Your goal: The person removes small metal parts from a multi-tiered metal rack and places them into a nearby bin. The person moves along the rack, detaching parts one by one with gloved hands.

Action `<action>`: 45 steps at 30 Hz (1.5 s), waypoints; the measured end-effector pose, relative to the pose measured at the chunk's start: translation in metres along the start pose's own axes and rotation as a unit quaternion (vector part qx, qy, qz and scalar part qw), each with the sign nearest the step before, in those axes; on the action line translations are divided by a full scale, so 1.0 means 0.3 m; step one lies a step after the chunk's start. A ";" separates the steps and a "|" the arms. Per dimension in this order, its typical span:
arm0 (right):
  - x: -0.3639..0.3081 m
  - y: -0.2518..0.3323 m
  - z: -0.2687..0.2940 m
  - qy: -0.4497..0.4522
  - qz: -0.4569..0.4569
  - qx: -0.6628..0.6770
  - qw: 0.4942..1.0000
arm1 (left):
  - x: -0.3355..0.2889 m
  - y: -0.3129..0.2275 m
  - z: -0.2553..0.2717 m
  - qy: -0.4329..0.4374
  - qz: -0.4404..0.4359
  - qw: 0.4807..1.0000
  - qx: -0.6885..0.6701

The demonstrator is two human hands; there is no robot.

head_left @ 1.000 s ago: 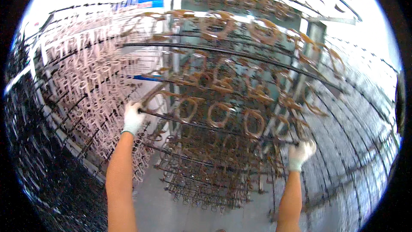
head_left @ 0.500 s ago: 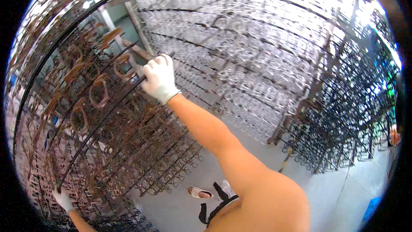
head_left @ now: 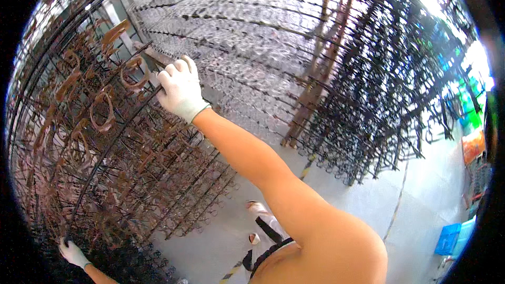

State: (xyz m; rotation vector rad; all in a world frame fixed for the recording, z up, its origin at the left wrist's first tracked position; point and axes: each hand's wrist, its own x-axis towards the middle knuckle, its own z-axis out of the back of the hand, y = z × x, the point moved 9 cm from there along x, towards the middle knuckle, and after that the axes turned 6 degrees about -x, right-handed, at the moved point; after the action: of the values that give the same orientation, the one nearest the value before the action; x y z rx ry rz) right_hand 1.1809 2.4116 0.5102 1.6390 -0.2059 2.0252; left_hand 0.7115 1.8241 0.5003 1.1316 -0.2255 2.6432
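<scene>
Gripping the upper edge of a wire rack [head_left: 105, 147], the right hand [head_left: 179, 92] sits at about eleven o'clock in my view, in a white knit glove, fingers curled shut around a thin dark bar of the frame. The rack is a grid of slender black rods, each row hung with brown, rust-coloured loops [head_left: 102, 110] of oval shape, dull and rough-looking. It fills the left side of the view, from ten o'clock down to seven o'clock, and tilts away beneath the hand.

The left hand [head_left: 71, 252], also in a white glove, is at seven o'clock, closed on the rack's lower end. The rack therefore spans between the two grips, the right at its top edge, the left at its bottom.

Behind the right hand, from twelve to one o'clock, I see a second rack [head_left: 252, 37] carrying pale, silvery pieces, too blurred to make out singly. At two to three o'clock a third rack [head_left: 379, 94] holds dark, near-black pieces. The floor [head_left: 368, 205] below is smooth pale grey with a thin line painted across it. A blue crate [head_left: 448, 239] stands at four o'clock, partly cut off by the rim.

The left forearm is cropped at the lower edge. A foot in a sandal [head_left: 263, 218] shows at six o'clock under the right arm.
</scene>
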 end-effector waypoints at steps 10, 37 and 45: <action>-0.209 -0.002 0.716 -0.019 -0.001 0.053 0.998 | -0.527 0.179 0.483 0.058 0.044 0.995 -0.060; -0.352 -0.078 2.203 0.002 0.108 0.094 0.990 | -1.779 0.475 2.065 -0.062 0.007 0.966 -0.251; -0.460 -0.075 2.050 0.027 0.145 0.168 0.975 | -2.151 0.314 2.500 -0.135 0.152 0.979 0.024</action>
State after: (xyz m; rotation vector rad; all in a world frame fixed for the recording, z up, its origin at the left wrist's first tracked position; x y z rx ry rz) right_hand 1.7424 2.1251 0.5322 1.8405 -0.0899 2.4293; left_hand 1.6280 1.4418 0.5409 1.5876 -0.4199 2.7537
